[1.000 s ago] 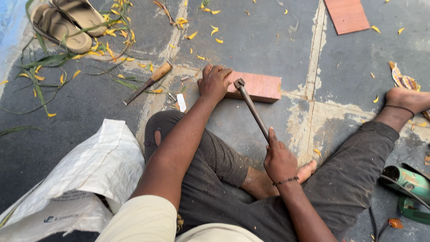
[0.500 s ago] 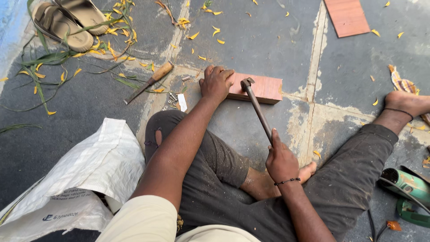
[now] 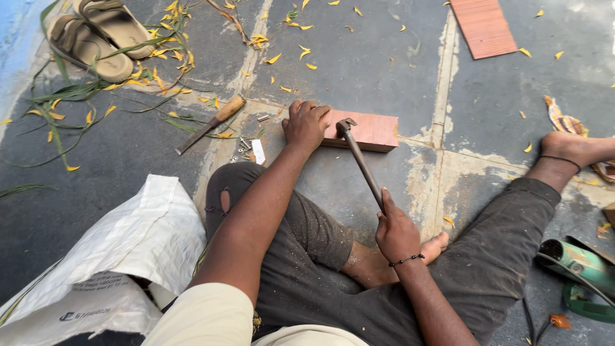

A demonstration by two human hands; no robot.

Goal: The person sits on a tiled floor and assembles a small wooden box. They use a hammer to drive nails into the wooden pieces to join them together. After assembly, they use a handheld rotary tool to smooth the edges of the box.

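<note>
Block [image 3: 368, 131] lies on floor [image 3: 384, 64], pinned by left hand [image 3: 306, 123], fingers spread flat on its left end. Hammer [image 3: 360, 160] now lower than moment before, head touching block top. Right hand [image 3: 397, 232] wrapped tight around handle; blow just landing.

A flat, rectangular block of reddish-brown wood [image 3: 365, 131] lies on the grey concrete floor, its long side running left to right, its pale front edge facing the person; its left end is covered by a hand pressing down on it; a hammer with a thin dark metal shaft and a small steel claw head [image 3: 360, 160] slants up from the lower grip, its head resting at the block's top face near the left end.
</note>
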